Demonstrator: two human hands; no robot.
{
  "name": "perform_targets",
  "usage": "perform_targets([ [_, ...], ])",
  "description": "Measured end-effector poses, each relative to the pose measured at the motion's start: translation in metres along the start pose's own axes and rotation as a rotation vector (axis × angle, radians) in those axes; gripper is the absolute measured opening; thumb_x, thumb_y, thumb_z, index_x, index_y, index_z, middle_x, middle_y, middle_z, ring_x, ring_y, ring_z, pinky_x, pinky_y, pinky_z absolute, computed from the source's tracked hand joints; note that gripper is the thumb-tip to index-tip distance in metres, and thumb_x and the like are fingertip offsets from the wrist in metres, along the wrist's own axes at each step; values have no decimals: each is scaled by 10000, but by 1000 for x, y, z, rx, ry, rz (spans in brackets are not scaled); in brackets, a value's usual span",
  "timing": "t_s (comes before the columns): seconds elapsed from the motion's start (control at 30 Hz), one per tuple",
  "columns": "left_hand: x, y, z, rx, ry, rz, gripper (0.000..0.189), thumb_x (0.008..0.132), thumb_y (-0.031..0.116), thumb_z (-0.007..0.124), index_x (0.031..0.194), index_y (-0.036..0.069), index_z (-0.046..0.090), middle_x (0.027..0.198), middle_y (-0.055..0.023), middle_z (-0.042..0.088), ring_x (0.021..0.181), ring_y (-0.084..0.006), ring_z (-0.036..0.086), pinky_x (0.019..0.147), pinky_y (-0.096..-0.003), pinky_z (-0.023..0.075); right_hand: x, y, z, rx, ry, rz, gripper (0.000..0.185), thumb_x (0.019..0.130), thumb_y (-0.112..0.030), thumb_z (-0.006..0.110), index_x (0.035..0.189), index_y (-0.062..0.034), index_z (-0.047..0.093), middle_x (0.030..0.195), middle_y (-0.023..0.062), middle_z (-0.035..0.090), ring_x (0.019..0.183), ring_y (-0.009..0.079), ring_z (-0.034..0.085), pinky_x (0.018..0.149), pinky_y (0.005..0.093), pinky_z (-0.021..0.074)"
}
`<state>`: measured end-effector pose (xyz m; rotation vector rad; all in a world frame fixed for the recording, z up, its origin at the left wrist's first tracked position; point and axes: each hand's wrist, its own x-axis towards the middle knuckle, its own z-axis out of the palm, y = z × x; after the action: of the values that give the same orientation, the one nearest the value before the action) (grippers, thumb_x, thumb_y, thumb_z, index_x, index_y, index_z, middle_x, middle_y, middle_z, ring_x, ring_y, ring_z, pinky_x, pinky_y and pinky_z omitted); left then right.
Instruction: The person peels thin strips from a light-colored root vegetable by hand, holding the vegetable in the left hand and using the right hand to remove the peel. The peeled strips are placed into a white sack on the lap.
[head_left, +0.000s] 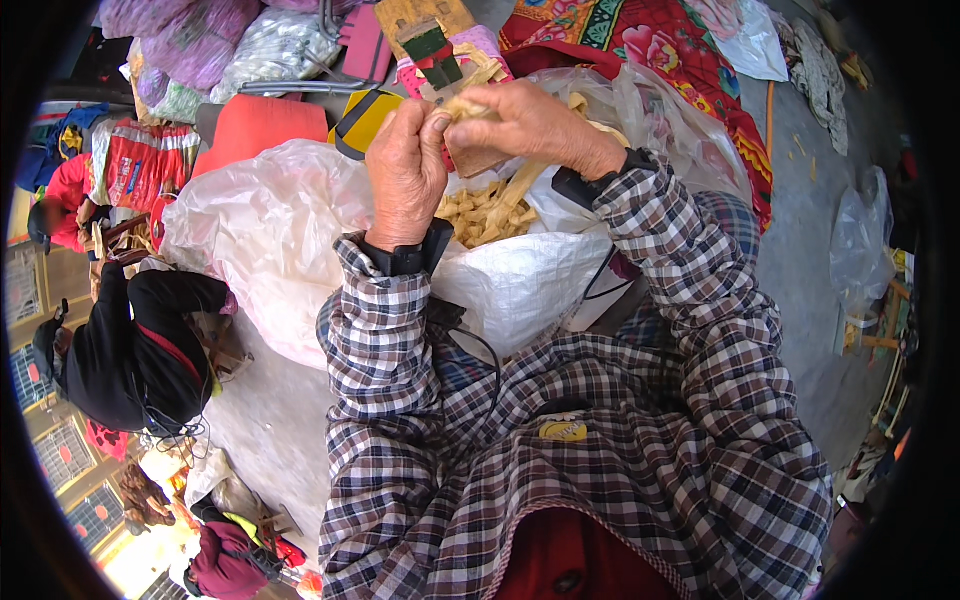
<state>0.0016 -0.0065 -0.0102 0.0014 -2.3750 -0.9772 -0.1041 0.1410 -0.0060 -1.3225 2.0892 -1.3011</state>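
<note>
Both of my hands are raised close together over a white woven sack (525, 281). A pale yellow strip of what looks like dried plant material (471, 107) is pinched between them. My left hand (407, 169) grips one end with thumb and fingers, while my right hand (536, 124) is closed around the other part. Below them, a heap of similar folded yellow pieces (484, 217) fills the sack's mouth. Just beyond my hands stands a wooden device (424, 15) with a green and red part (433, 56), and more strips (487, 71) lie on it. Its lower part is partly hidden by my hands.
A large translucent plastic bag (270, 232) bulges at left, near a red pad (262, 127) and a yellow piece with a black strap (365, 120). Red floral cloth (652, 45) lies at upper right. A person in black (139, 352) sits at left; other people are beyond.
</note>
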Motion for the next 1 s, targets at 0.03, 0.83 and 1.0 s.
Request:
perform_targets([
  [0.03, 2, -1, 0, 72, 43, 80, 120, 955, 105, 544, 898, 2, 564, 742, -52, 542, 681, -105, 508, 637, -230, 440, -1, -1, 0, 90, -50, 32, 341, 887, -339, 593, 909, 0, 617, 728, 79, 633, 691, 105, 594, 591, 297, 470],
  [0.83, -2, 0, 0, -994, -83, -738, 193, 945, 188, 577, 960, 0, 621, 866, -25, 647, 735, -77, 593, 697, -207, 472, -2, 1, 14, -103, 292, -272, 194, 788, -127, 638, 967, -55, 624, 808, 97, 671, 732, 232, 675, 622, 332, 525],
  [1.0, 0, 2, -6, -926, -181, -669, 184, 884, 87, 628, 1036, -7, 585, 934, -44, 651, 831, -97, 616, 741, -220, 490, -5, 3, 8, -195, 272, -277, 154, 793, -162, 637, 904, -56, 645, 768, 94, 668, 673, 207, 660, 594, 325, 510],
])
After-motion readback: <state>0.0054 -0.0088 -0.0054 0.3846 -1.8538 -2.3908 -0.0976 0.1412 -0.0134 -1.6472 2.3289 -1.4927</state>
